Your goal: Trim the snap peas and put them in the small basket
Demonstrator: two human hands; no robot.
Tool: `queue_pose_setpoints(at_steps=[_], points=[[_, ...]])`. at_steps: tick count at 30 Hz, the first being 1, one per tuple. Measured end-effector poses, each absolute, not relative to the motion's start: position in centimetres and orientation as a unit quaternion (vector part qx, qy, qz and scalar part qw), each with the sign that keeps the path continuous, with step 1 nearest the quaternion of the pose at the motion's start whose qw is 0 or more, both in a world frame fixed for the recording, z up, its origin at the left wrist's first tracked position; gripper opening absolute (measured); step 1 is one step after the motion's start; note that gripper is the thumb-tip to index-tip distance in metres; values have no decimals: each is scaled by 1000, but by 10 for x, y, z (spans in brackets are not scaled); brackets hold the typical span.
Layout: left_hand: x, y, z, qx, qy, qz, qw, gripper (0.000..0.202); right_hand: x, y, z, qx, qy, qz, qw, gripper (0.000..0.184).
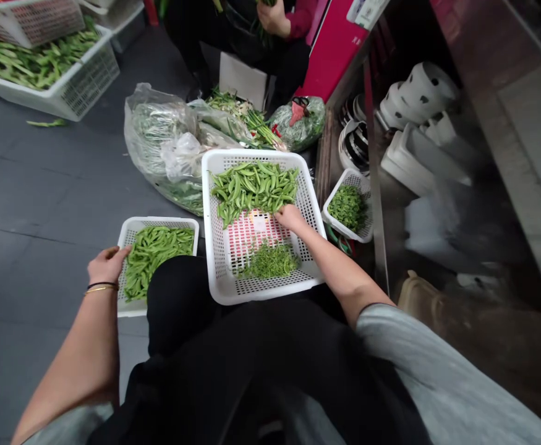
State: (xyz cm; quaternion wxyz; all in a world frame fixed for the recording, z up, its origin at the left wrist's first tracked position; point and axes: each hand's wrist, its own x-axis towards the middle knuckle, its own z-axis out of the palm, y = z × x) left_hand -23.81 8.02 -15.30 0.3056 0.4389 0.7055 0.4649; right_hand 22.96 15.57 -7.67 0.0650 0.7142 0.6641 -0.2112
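1. the left hand (pixel 107 264) lies at the rim of a small white plastic mesh basket (pixel 159 220), its fingers curved over the edge; whether it grips cannot be told.
2. the right hand (pixel 290 217) reaches into a large white plastic mesh basket (pixel 251 152), its fingers bunched at the edge of a heap of slim green pea pods (pixel 254 188); whether it is closed on a pod cannot be told.
3. in the large basket, a small mound of fine green leafy shoots (pixel 270 261) lies apart from the pods, with a pink-and-white printed sheet (pixel 251 238) between them.
4. sorted so far: plump green pods (pixel 156 259) in the small basket and chopped greens (pixel 348 207) in a white mesh tray (pixel 339 225).
5. still heaped: greens in a clear plastic bag (pixel 159 136) and pods in a white crate (pixel 80 80).
6. a co-worker's hand (pixel 272 15) shows beyond; the writing on a red carton (pixel 326 49) is too small to read.
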Motion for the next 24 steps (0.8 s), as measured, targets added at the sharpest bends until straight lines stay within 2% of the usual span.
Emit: queue_pose_setpoints(at_steps=[2,4,6,8,10,13,15,16,19,21,24], points=[[-216,75,-124,334,747,496,291,13,234,133,-67,701,659,-272,5,33],[-175,65,-83,308,707,549,323,12,231,102,-55,664,625,-395,-108,36],[-122,51,-44,381,634,537,405,21,219,68,-41,589,581,-522,-208,35],[-70,38,-17,443,580,449,516,29,203,37,-28,514,583,-586,-231,34],[-29,29,-5,461,533,393,590,32,191,16,-15,452,640,-584,-213,33],[3,23,-4,448,484,380,649,22,188,4,-1,389,739,-518,-183,32],[9,20,-3,426,453,375,687,22,195,6,6,395,743,-494,-217,25],[11,18,-1,418,438,369,706,27,199,7,9,411,728,-489,-251,22],[13,11,8,418,396,346,741,66,205,11,16,437,699,-456,-336,21],[15,7,15,423,379,342,749,83,205,10,20,407,726,-442,-337,16],[18,3,20,422,359,338,760,91,204,9,24,361,733,-483,-314,16]])
